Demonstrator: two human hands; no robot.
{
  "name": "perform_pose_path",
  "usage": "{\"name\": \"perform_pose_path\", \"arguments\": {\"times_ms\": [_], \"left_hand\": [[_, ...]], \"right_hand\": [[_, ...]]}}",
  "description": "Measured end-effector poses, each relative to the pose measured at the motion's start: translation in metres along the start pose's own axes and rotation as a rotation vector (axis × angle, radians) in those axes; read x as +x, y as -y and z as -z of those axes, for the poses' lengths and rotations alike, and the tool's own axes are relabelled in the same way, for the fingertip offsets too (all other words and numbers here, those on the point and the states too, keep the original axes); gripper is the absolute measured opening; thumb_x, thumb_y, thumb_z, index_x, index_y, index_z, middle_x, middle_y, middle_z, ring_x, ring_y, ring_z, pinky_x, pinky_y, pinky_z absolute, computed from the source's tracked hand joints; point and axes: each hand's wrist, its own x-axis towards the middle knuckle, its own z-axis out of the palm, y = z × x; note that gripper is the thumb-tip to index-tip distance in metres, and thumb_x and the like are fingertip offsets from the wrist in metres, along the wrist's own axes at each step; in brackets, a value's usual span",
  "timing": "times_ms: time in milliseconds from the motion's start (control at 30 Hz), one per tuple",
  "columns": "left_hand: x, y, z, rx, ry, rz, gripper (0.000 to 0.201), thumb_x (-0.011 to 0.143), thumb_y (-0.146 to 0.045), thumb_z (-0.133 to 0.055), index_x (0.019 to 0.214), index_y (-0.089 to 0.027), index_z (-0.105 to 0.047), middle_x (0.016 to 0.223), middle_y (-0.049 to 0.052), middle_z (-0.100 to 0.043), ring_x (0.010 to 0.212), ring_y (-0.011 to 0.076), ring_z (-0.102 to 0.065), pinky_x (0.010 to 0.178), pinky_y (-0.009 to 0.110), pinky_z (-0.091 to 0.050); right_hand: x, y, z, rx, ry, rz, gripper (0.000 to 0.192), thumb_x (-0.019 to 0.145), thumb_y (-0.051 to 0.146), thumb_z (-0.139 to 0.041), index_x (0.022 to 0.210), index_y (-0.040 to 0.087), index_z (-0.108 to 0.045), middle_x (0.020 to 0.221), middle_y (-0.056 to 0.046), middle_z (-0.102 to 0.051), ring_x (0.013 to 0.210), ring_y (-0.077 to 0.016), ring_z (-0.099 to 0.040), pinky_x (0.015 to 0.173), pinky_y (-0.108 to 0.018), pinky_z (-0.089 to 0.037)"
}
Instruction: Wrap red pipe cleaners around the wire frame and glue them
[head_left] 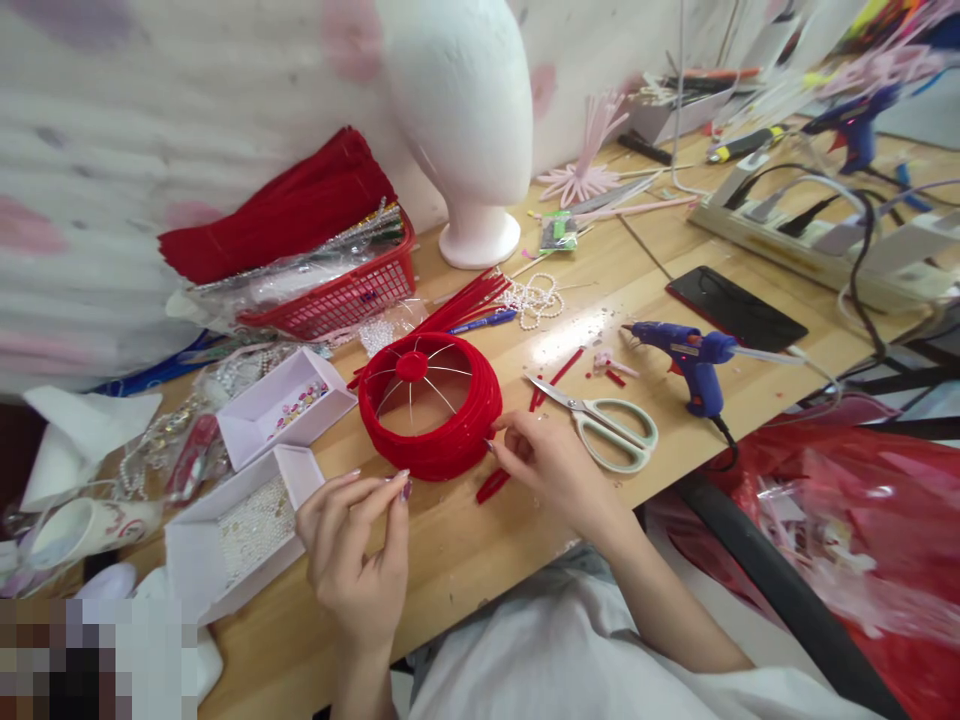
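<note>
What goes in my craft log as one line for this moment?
left hand: pinching something tiny | right hand: touching red ring frame | scissors, glue gun: on table

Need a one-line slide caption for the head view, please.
Right hand touches a red ring frame; left hand pinches something tiny beside a bead box.

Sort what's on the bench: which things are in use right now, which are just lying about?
In use: right hand touching red velvet ring; left hand pinching something tiny beside the bead box.
Lying about: scissors, glue gun, foam head, red basket, phone.
</note>
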Motion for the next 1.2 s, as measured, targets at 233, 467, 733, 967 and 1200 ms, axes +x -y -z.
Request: {"name": "perform_pose_path", "arguments": {"times_ms": [233,467,733,967,1200], "left_hand": [[-0.005,0.008,0.005,0.01,0.031,0.028,0.023,0.087,-0.007,-0.07,0.102,-0.024,-0.073,0.087,0.002,-0.071,0.09,0.0194,-0.066,0.09,0.039,-0.05],[-0.011,0.01,0.005,-0.039,0.045,0.05,0.022,0.088,-0.009,-0.068,0.103,-0.025,-0.074,0.088,0.002,-0.071,0.087,0.0181,-0.067,0.088,0.036,-0.051],[-0.007,-0.011,-0.006,-0.102,0.127,0.127,0.02,0.092,-0.013,-0.066,0.111,-0.021,-0.069,0.093,0.003,-0.071,0.087,0.0152,-0.066,0.083,0.029,-0.052],[-0.01,-0.018,-0.016,-0.106,0.182,0.197,0.018,0.099,-0.022,-0.057,0.11,-0.021,-0.071,0.1,0.005,-0.075,0.094,0.0173,-0.069,0.087,0.03,-0.053],[-0.014,-0.005,0.002,-0.101,0.075,0.434,0.025,0.098,-0.033,-0.057,0.113,-0.021,-0.073,0.069,-0.002,-0.069,0.068,0.0143,-0.069,0.071,0.026,-0.055]], "right_hand": [[0.004,0.004,-0.005,-0.026,-0.013,0.018,0.013,0.092,0.016,-0.054,0.088,0.021,-0.065,0.068,0.001,-0.067,0.059,-0.0138,-0.061,0.056,-0.024,-0.041],[0.004,-0.002,0.012,-0.1,-0.132,0.01,0.015,0.089,0.019,-0.054,0.088,0.021,-0.068,0.067,0.0,-0.069,0.057,-0.0159,-0.062,0.057,-0.027,-0.042],[0.0,-0.011,0.027,-0.178,-0.238,-0.027,0.016,0.085,0.022,-0.056,0.084,0.02,-0.072,0.063,-0.002,-0.07,0.055,-0.0179,-0.063,0.056,-0.027,-0.041],[-0.019,-0.026,0.051,-0.204,-0.406,-0.047,0.016,0.087,0.028,-0.056,0.084,0.02,-0.07,0.067,-0.003,-0.071,0.057,-0.0185,-0.062,0.056,-0.028,-0.041],[-0.04,-0.023,0.069,-0.083,-0.592,0.001,0.021,0.095,0.03,-0.054,0.107,0.021,-0.069,0.071,-0.001,-0.071,0.062,-0.018,-0.068,0.06,-0.029,-0.051]]}}
